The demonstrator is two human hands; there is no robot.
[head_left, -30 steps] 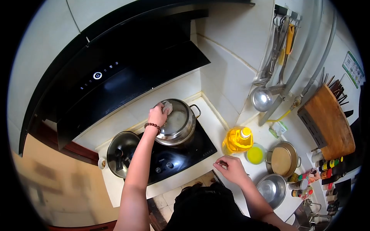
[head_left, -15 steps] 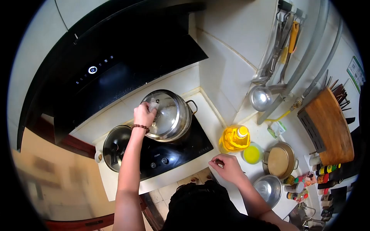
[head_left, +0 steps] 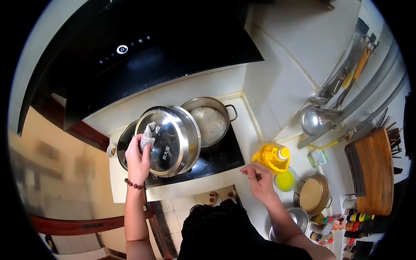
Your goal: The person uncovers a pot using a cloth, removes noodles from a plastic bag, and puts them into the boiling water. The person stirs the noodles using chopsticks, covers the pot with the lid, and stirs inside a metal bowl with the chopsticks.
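Observation:
My left hand (head_left: 138,158) pinches a crumpled whitish cloth (head_left: 148,136) at the top of a shiny metal lid (head_left: 171,151). The lid is tilted and clear of the pot (head_left: 209,121), which stands open on the black cooktop (head_left: 216,158) with pale, cloudy contents. Partly behind the lid is a dark pan (head_left: 126,145). My right hand (head_left: 261,182) hovers over the counter, its fingers curled around a small dark brown thing that I cannot make out. The yellow oil bottle (head_left: 271,157) stands just beyond that hand.
Beside the oil are a bowl of yellow-green liquid (head_left: 285,180), a two-handled pot (head_left: 326,190) and a metal bowl (head_left: 299,216). Seasoning jars (head_left: 321,229) line the right. Ladles (head_left: 313,120) hang on the wall; the range hood (head_left: 173,56) is overhead.
My left hand has lifted the lid off the pot and moved it left, uncovering the contents. The view has shifted. My right hand stays curled above the counter.

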